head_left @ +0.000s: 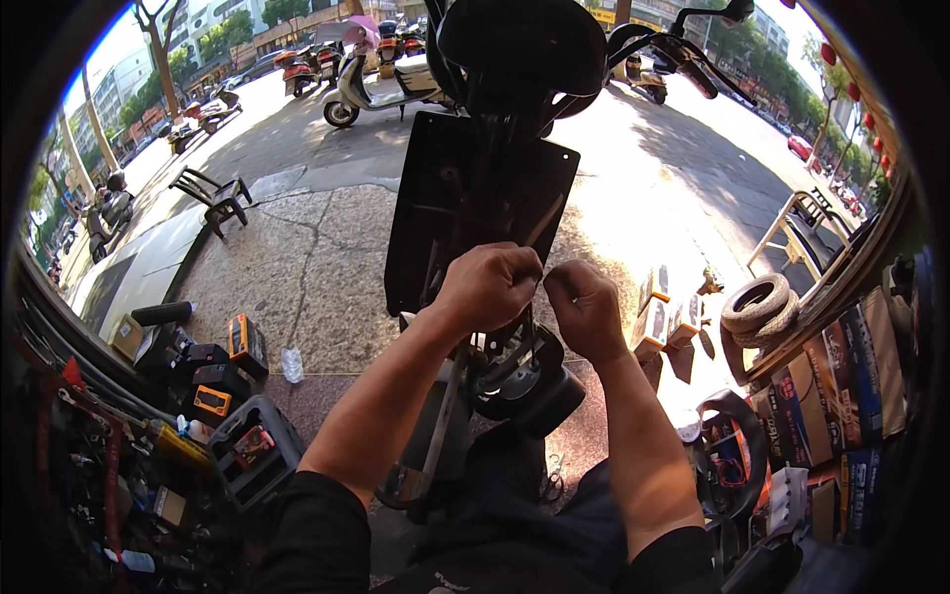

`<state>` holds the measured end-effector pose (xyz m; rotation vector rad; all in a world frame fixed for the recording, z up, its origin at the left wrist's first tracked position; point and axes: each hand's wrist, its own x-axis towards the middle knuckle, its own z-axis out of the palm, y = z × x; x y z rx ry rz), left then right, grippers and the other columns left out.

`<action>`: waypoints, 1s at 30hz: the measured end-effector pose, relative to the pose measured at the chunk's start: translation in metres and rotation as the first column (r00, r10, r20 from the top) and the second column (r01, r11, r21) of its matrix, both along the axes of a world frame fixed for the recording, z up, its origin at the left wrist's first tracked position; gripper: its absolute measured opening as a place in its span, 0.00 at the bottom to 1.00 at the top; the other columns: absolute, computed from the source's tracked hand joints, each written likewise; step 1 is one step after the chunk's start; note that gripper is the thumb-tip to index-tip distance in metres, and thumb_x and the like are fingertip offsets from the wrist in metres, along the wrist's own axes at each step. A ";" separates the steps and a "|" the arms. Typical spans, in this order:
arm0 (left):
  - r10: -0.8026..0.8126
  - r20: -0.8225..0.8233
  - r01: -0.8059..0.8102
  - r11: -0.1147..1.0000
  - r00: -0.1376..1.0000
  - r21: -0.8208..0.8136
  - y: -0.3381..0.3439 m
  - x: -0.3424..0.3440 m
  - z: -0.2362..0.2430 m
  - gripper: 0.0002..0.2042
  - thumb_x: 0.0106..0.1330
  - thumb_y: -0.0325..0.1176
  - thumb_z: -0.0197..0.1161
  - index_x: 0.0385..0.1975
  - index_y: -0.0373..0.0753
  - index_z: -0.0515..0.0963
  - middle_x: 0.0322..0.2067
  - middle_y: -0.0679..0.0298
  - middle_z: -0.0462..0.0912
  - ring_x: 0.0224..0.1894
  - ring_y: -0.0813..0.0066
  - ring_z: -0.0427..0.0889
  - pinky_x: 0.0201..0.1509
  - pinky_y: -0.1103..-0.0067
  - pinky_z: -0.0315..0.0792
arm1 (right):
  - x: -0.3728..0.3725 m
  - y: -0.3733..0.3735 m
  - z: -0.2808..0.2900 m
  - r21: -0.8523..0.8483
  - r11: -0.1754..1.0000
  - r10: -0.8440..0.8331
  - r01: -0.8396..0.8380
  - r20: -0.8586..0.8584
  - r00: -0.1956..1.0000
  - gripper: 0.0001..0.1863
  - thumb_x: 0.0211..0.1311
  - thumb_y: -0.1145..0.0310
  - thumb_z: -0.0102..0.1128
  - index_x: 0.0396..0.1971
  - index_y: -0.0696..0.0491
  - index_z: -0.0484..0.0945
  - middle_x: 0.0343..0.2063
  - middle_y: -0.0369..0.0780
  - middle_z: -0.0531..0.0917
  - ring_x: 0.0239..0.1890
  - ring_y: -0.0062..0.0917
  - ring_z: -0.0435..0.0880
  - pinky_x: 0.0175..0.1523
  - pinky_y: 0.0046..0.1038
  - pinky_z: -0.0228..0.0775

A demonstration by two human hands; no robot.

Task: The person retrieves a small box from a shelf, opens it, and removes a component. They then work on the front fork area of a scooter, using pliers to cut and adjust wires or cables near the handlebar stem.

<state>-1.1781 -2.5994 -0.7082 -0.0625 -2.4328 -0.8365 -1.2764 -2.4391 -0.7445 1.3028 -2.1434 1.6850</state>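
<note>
My left hand and my right hand are close together over a dark electric scooter or bike, fingertips almost meeting. Both have their fingers curled into a pinch. Whatever lies between the fingers, if anything, is too small to make out. Beyond them is the flat black floor panel, and farther off rises the black seat. Below my hands, nearer to me, sit a rounded black part and a metal frame bar. A thin tan strip shows just past my left hand.
At left are a tool case, several boxes and a small black chair. To the right lie stacked tyres, orange and white boxes and cartons. A cream scooter stands on the pavement beyond.
</note>
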 end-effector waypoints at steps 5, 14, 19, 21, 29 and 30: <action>-0.006 -0.095 -0.017 0.973 0.995 -0.232 0.000 0.002 -0.004 0.07 0.57 0.28 0.64 0.34 0.43 0.84 0.33 0.63 0.84 0.42 0.59 0.84 0.45 0.67 0.78 | 0.009 -0.002 0.005 -0.379 0.921 0.389 -0.091 0.903 0.184 0.06 0.63 0.77 0.62 0.40 0.57 0.79 0.31 0.39 0.84 0.32 0.31 0.84 0.37 0.30 0.77; -0.069 -0.070 0.069 0.998 0.995 -0.010 -0.011 0.001 -0.008 0.05 0.58 0.33 0.65 0.33 0.45 0.83 0.30 0.63 0.82 0.38 0.58 0.83 0.40 0.65 0.77 | 0.010 0.000 0.009 -0.053 0.992 -0.125 0.116 -0.585 0.802 0.14 0.58 0.80 0.66 0.45 0.56 0.80 0.34 0.43 0.83 0.36 0.38 0.85 0.40 0.31 0.79; -0.048 -0.051 0.047 0.999 0.998 -0.020 -0.011 0.002 -0.007 0.05 0.58 0.32 0.64 0.33 0.45 0.83 0.30 0.63 0.82 0.38 0.58 0.84 0.41 0.65 0.77 | 0.008 -0.007 -0.001 -0.023 0.999 0.032 -0.030 0.103 0.994 0.01 0.64 0.77 0.60 0.33 0.57 0.79 0.27 0.38 0.83 0.30 0.30 0.83 0.34 0.32 0.75; -0.044 -0.097 0.029 0.988 0.994 -0.149 -0.010 0.003 -0.008 0.06 0.57 0.30 0.64 0.34 0.43 0.84 0.32 0.63 0.83 0.40 0.59 0.84 0.44 0.67 0.78 | 0.012 -0.008 -0.001 -0.137 0.981 0.190 -0.134 0.604 0.774 0.03 0.65 0.75 0.59 0.31 0.58 0.78 0.26 0.36 0.83 0.29 0.28 0.83 0.32 0.30 0.74; -0.040 -0.053 0.035 0.995 0.998 -0.093 -0.011 0.004 -0.008 0.07 0.57 0.29 0.65 0.35 0.44 0.84 0.34 0.64 0.84 0.43 0.58 0.84 0.46 0.67 0.78 | 0.022 0.000 0.006 -0.052 0.998 -0.045 0.047 0.039 0.998 0.03 0.61 0.77 0.64 0.33 0.58 0.78 0.30 0.39 0.83 0.30 0.29 0.84 0.34 0.32 0.76; -0.041 -0.023 0.039 0.997 0.999 -0.068 -0.010 0.004 -0.006 0.07 0.57 0.29 0.65 0.34 0.44 0.84 0.34 0.64 0.84 0.43 0.58 0.84 0.46 0.67 0.78 | 0.020 0.000 0.005 -0.043 0.990 -0.143 0.137 -0.324 0.935 0.04 0.60 0.78 0.64 0.34 0.58 0.79 0.31 0.41 0.83 0.31 0.30 0.85 0.35 0.33 0.77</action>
